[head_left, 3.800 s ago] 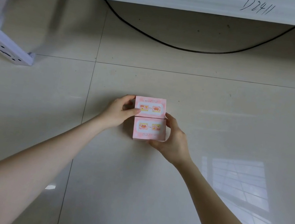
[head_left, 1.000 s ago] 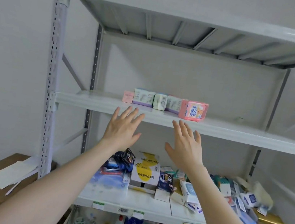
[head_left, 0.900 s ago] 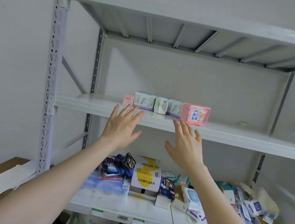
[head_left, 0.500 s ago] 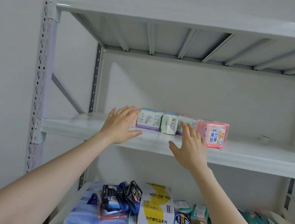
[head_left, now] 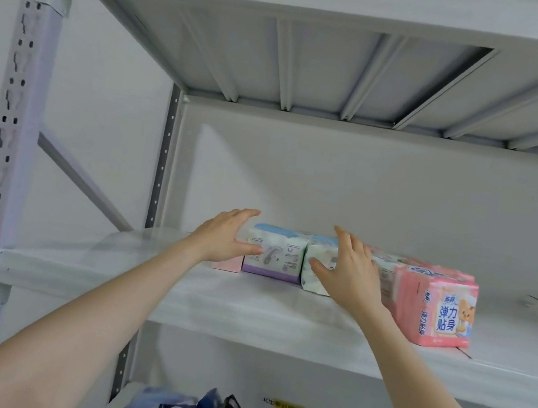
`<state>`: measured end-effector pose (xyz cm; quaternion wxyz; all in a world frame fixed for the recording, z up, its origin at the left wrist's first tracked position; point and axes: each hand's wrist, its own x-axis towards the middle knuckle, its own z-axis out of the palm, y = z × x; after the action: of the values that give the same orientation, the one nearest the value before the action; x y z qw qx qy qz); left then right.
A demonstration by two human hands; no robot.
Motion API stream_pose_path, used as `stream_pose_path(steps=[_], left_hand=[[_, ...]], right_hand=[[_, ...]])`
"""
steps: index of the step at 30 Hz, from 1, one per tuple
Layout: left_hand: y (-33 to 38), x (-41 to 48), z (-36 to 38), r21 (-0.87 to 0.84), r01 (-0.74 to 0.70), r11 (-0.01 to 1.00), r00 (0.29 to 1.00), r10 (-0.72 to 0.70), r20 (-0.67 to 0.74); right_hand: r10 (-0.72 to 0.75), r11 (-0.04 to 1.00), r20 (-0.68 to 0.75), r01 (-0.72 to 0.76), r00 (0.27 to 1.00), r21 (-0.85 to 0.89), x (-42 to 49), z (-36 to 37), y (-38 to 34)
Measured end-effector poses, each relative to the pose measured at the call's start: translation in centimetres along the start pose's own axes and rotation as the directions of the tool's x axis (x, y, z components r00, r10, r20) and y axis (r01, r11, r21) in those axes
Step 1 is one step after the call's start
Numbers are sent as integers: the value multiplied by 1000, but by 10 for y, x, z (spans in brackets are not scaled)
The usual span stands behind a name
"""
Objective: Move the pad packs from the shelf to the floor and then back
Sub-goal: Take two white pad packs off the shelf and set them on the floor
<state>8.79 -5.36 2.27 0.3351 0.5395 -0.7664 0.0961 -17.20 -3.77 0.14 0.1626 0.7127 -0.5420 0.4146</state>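
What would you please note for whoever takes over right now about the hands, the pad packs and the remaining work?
Left hand: open, at the white-and-purple pack.
Right hand: open, at the white pack.
Both packs sit in a row on the shelf, ending at the pink pack.
Done: nothing lifted yet.
Left: carry packs to the floor, then back.

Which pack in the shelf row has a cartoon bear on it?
The pink pack at the row's right end; no other shows a bear.

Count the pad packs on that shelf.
5, left to right: pink box behind left hand, purple-edged pack, white pack, fourth pack behind right hand, large pink pack. More may be hidden.
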Motion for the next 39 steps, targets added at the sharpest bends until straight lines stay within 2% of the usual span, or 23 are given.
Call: stream_pose_path(steps=[6, 13, 15, 19, 29, 39], left_hand=[[-21, 41, 18, -25, -13, 1000, 996, 15, 85], [-37, 72, 38, -35, -30, 999, 975, 36, 221], [-41, 74, 40, -85, -22, 996, 972, 41, 233], [-43, 74, 40, -241, 45, 970, 971, 15, 240], [-40, 55, 23, -391, 80, 917, 990, -27, 140], [-32, 25, -5, -379, 34, 925, 987, 28, 157]], right_hand=[[69, 997, -9, -70, 998, -24, 31, 22, 1], [156, 983, 100, -144, 983, -117, 40, 42, 6], [160, 981, 115, -145, 980, -129, 41, 42, 6], [184, 983, 118, -186, 976, 2, 40, 38, 6], [201, 967, 97, -214, 975, 141, 13, -1, 7], [181, 929, 69, -193, 981, 316, -34, -44, 9]])
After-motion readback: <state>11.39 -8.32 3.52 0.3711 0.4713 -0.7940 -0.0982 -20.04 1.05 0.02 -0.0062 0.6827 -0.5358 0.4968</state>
